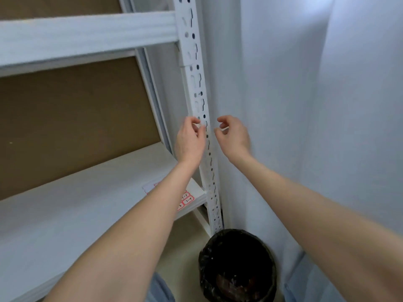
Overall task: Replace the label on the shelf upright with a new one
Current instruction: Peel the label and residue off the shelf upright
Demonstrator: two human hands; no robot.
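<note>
Label sheet (187, 198) lies on shelf (87, 203) beside upright (197, 83), bin (237, 264) below.

The shelf upright (185, 62) is white with dark holes. Left of it is a brown back panel (76, 116). At its foot is a black bin (237, 264).

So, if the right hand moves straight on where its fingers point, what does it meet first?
Probably the white perforated shelf upright: the right hand has its curled fingers turned left toward it, a small gap apart. Depth is unclear.
</note>
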